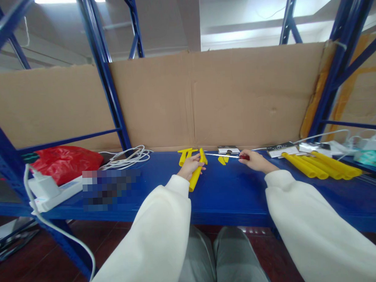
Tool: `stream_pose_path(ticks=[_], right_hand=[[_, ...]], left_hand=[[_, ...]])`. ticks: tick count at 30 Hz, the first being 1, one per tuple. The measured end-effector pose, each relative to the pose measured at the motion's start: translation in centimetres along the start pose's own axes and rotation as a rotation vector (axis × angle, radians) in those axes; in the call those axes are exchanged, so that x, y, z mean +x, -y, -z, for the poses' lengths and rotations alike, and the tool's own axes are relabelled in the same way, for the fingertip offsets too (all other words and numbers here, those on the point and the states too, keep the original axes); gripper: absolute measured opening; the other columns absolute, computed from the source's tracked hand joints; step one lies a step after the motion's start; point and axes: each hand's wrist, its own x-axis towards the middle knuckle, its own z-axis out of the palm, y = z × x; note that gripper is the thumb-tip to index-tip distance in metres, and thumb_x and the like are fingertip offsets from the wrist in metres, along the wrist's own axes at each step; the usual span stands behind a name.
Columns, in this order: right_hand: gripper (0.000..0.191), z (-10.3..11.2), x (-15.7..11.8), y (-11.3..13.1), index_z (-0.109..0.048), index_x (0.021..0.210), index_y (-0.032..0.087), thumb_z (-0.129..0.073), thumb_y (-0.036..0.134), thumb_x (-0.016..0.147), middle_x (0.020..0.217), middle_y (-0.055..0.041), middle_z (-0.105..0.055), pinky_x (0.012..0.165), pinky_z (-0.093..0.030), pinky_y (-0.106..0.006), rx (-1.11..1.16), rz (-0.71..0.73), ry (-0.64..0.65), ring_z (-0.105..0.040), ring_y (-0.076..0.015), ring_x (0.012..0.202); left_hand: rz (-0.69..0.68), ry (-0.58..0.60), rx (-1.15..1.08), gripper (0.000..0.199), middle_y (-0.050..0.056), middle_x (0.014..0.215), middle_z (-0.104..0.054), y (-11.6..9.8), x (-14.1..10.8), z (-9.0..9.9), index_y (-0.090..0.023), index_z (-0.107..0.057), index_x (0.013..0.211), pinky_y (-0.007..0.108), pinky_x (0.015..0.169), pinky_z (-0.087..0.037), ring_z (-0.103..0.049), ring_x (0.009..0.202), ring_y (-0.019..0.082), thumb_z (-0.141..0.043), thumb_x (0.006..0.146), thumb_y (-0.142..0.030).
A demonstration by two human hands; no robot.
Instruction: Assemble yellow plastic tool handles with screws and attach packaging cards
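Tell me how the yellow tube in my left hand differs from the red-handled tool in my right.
The yellow tube is thick and yellow, while the red-handled tool has a thin, silvery shaft. The tube slants down toward you; the tool's shaft runs nearly level across the view. Shared: each is gripped, the tube by your left hand, the tool by your right hand.

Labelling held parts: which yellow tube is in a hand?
The yellow tube near the middle, in the grip of the left hand; the tubes grouped at right and yellow pieces beyond that hand aren't held.
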Motion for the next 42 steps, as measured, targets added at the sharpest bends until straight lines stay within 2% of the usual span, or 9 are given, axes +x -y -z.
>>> stream_pose_path(ticks=[6, 14, 18, 21, 26, 32, 42], right_hand=[[0.010, -0.1, 0.0, 0.2, -0.066, 0.089, 0.026, -0.062, 0.030, 0.082, 0.088, -0.0032, -0.076, 0.073, -0.049, -0.035, -0.006, -0.023, -0.027, -0.069, -0.0240, 0.084], [0.010, 0.1, -0.1, 0.5, -0.066, 0.089, 0.025, -0.062, 0.030, 0.082, 0.090, -0.0036, -0.076, 0.073, -0.048, -0.035, -0.023, -0.058, -0.017, -0.069, -0.0248, 0.086], [0.009, 0.3, -0.2, 0.9, -0.065, 0.089, 0.024, -0.062, 0.027, 0.081, 0.092, -0.0047, -0.076, 0.077, -0.048, -0.038, -0.027, -0.099, 0.001, -0.069, -0.0256, 0.087], [0.009, 0.2, -0.1, 0.7, -0.065, 0.088, 0.024, -0.062, 0.029, 0.081, 0.089, -0.0041, -0.075, 0.076, -0.048, -0.037, -0.030, -0.092, -0.005, -0.069, -0.0251, 0.085], [0.010, -0.2, 0.1, -0.1, -0.066, 0.088, 0.026, -0.063, 0.032, 0.081, 0.085, -0.0026, -0.075, 0.071, -0.048, -0.034, -0.018, -0.044, -0.037, -0.068, -0.0235, 0.081], [0.008, 0.1, 0.0, 0.4, -0.066, 0.087, 0.025, -0.063, 0.029, 0.081, 0.088, -0.0032, -0.075, 0.075, -0.049, -0.035, -0.003, -0.087, -0.011, -0.069, -0.0233, 0.082], [0.008, 0.5, -0.3, 1.0, -0.066, 0.086, 0.025, -0.064, 0.029, 0.080, 0.089, -0.0038, -0.076, 0.079, -0.047, -0.039, -0.021, -0.095, -0.021, -0.069, -0.0260, 0.089]], left_hand=[[-0.023, 0.016, 0.002, 0.075, 0.015, 0.155, -0.048, 0.1, 0.0, 0.0, -0.025, -0.053, 0.144, 0.015, 0.037, -0.045, -0.067, 0.058, 0.009, -0.067, 0.077, 0.006], [-0.043, 0.042, 0.022, 0.073, 0.015, 0.153, -0.050, 0.2, 0.1, -0.1, -0.023, -0.052, 0.144, 0.014, 0.035, -0.043, -0.063, 0.052, 0.006, -0.063, 0.078, 0.006], [-0.029, 0.047, 0.003, 0.075, 0.017, 0.149, -0.054, 0.2, 0.2, -0.1, -0.023, -0.051, 0.146, 0.014, 0.037, -0.043, -0.067, 0.059, 0.009, -0.068, 0.078, 0.004], [-0.019, 0.048, -0.011, 0.081, 0.020, 0.150, -0.052, 0.3, 0.3, 0.0, -0.024, -0.050, 0.147, 0.015, 0.038, -0.045, -0.070, 0.063, 0.012, -0.074, 0.074, 0.002], [-0.027, 0.058, 0.003, 0.077, 0.018, 0.155, -0.047, 0.4, 0.4, 0.1, -0.024, -0.050, 0.146, 0.015, 0.038, -0.045, -0.070, 0.064, 0.011, -0.069, 0.077, 0.003], [-0.027, 0.056, -0.011, 0.082, 0.018, 0.153, -0.049, 0.4, 0.4, 0.0, -0.026, -0.049, 0.148, 0.014, 0.037, -0.045, -0.072, 0.068, 0.014, -0.074, 0.074, 0.002], [-0.040, 0.039, 0.026, 0.076, 0.018, 0.154, -0.048, -0.2, -0.5, -0.3, -0.021, -0.050, 0.146, 0.015, 0.035, -0.045, -0.064, 0.051, 0.006, -0.064, 0.078, 0.008]])
